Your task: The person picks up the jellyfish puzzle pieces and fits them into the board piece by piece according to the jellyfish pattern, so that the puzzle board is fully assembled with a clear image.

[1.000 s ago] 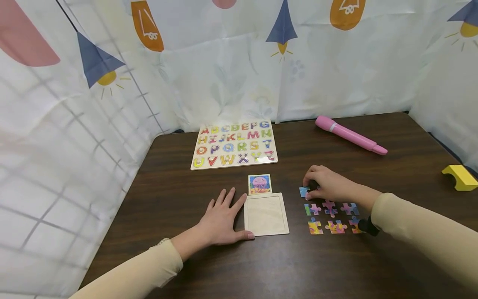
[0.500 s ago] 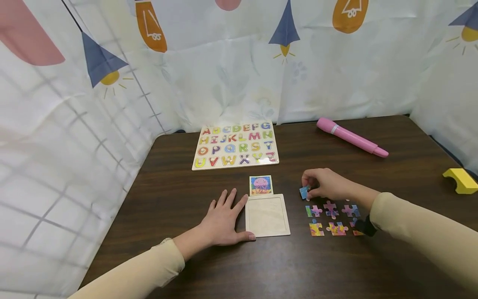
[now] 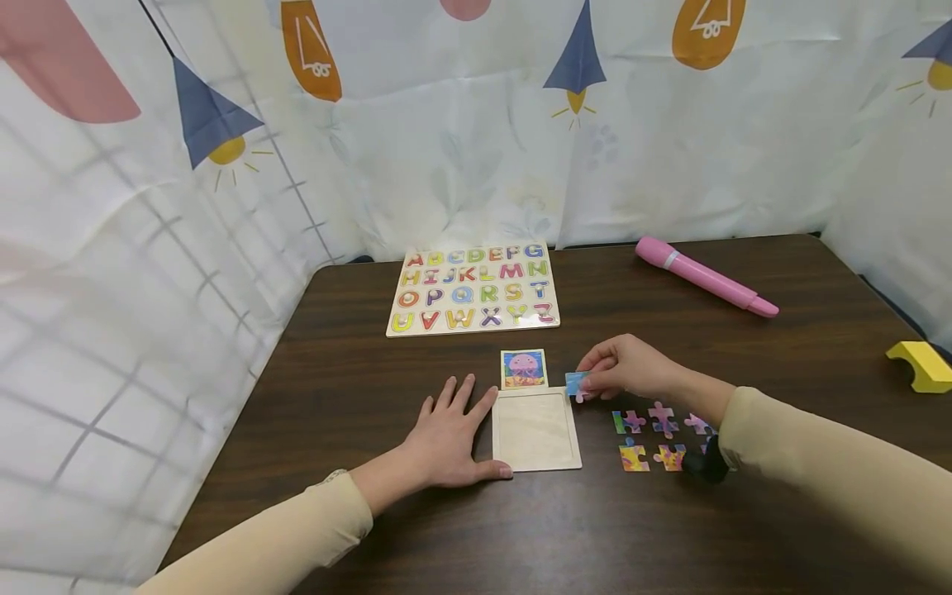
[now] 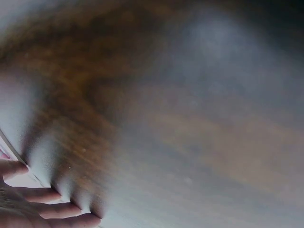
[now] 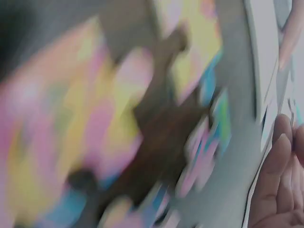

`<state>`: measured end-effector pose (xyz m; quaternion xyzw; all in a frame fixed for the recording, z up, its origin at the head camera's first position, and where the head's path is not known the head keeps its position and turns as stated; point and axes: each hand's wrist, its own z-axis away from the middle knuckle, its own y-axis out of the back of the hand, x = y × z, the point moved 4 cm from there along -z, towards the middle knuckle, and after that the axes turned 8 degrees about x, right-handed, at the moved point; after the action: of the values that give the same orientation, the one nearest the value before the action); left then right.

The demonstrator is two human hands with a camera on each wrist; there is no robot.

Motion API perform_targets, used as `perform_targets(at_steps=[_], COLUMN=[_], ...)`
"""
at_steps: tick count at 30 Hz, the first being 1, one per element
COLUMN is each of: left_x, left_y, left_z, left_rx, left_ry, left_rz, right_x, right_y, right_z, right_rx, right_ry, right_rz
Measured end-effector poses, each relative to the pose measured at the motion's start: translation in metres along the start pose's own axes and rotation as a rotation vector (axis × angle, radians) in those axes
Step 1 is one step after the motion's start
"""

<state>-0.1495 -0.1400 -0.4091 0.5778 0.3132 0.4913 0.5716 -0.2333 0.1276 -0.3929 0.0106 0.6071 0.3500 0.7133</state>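
My right hand (image 3: 628, 368) pinches a blue jigsaw piece (image 3: 575, 384) with a pink knob, just right of the wooden puzzle tray's (image 3: 537, 430) upper right corner. With fingers spread, my left hand (image 3: 446, 438) lies flat on the table, its index fingertip and thumb at the tray's left edge. A small jellyfish picture card (image 3: 523, 368) sits against the tray's top edge. Several loose jigsaw pieces (image 3: 664, 419) lie in rows below my right forearm, some hidden by it. The right wrist view shows a yellow jigsaw piece (image 5: 199, 42) close up and blurred.
A wooden alphabet board (image 3: 476, 289) lies at the back left of the dark table (image 3: 521, 537). At the back right is a pink pen-shaped toy (image 3: 706, 277). A yellow arch block (image 3: 922, 366) stands near the right edge. Patterned curtains (image 3: 476, 124) enclose the table.
My right hand has lifted the blue jigsaw piece from the top row and carried it left to beside the tray. My left hand has stayed at the tray's edge.
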Motion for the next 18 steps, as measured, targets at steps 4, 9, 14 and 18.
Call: perform_targets(at_steps=[4, 9, 14, 18], left_x=[0.0, -0.001, 0.0, 0.0], left_y=[0.001, 0.001, 0.001, 0.0], left_z=[0.0, 0.0, -0.001, -0.002], left_rx=[-0.005, -0.012, -0.012, -0.008], left_ry=[0.006, 0.013, 0.009, 0.007], left_rz=[-0.006, -0.009, -0.009, -0.012], right_x=[-0.006, -0.013, -0.018, -0.024], right_y=[-0.023, -0.049, -0.064, -0.075], right_z=[-0.002, -0.008, -0.016, -0.021], right_rx=[-0.028, -0.041, -0.03, -0.032], right_ry=[-0.082, -0.162, -0.209, -0.224], right_rz=[-0.061, -0.092, -0.071, -0.062])
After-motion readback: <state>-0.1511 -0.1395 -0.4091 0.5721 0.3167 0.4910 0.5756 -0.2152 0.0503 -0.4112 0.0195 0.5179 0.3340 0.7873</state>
